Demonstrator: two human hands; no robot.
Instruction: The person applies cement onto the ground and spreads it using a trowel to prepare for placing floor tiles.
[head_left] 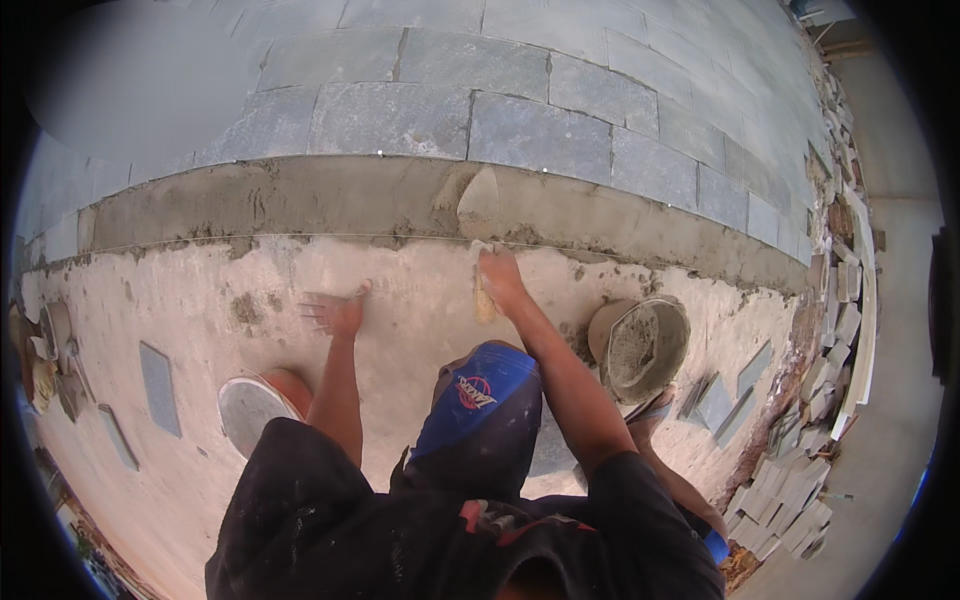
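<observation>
My right hand [502, 277] is closed around the handle of a trowel, ahead of my knee. The blade of the trowel [480, 197] rests against a band of wet grey mortar [330, 195], where a lighter smear shows beside it. My left hand [338, 312] is stretched out with its fingers spread, holding nothing. It is over the pale rough floor [410, 290], short of the mortar band; whether it touches the floor I cannot tell. Along the mortar's near edge runs a thin taut string [330, 236]. Beyond the mortar lie rows of grey stone tiles [390, 120].
A mortar-smeared bucket [645, 350] stands right of my right arm. An orange bucket [285, 390] with a greyish mouth sits below my left hand. Loose tiles [160, 388] lie at the left, others [715, 400] at the right. Stacked tile pieces [780, 500] line the right edge.
</observation>
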